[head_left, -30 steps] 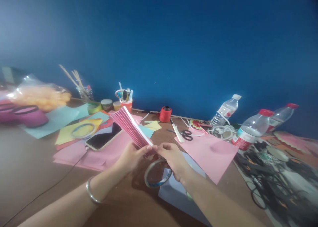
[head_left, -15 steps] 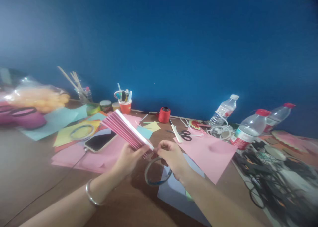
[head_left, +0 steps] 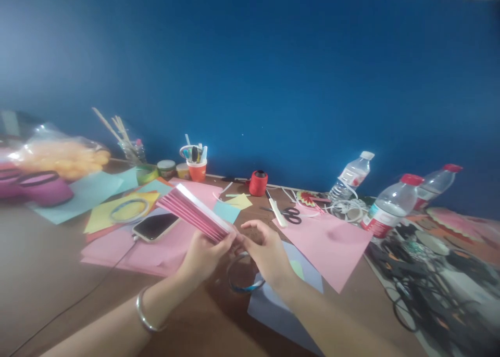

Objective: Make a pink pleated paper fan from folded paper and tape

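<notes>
Both forearms angled inward, left hand (head_left: pixel 203 253) fingers clamped on pleated pink paper (head_left: pixel 194 213), right hand (head_left: pixel 265 250) pinching its end

The folded paper (head_left: pixel 195 211) is held at its near end by the left hand (head_left: pixel 203 253) and right hand (head_left: pixel 265 250), above a tape ring (head_left: pixel 242 289) lying on the table (head_left: pixel 47 273). A phone (head_left: pixel 155 227) lies to its left on loose sheets (head_left: pixel 117 247). A spool (head_left: pixel 258 182) and scissors (head_left: pixel 292 215) lie behind, and bottles (head_left: pixel 390 206) stand to the right.

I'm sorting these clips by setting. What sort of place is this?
Probably a paper-craft worktable against a blue wall: coloured paper sheets lie spread on it, scissors and a red thread spool lie near, and the left hand and right hand hold pleated pink paper.
</notes>
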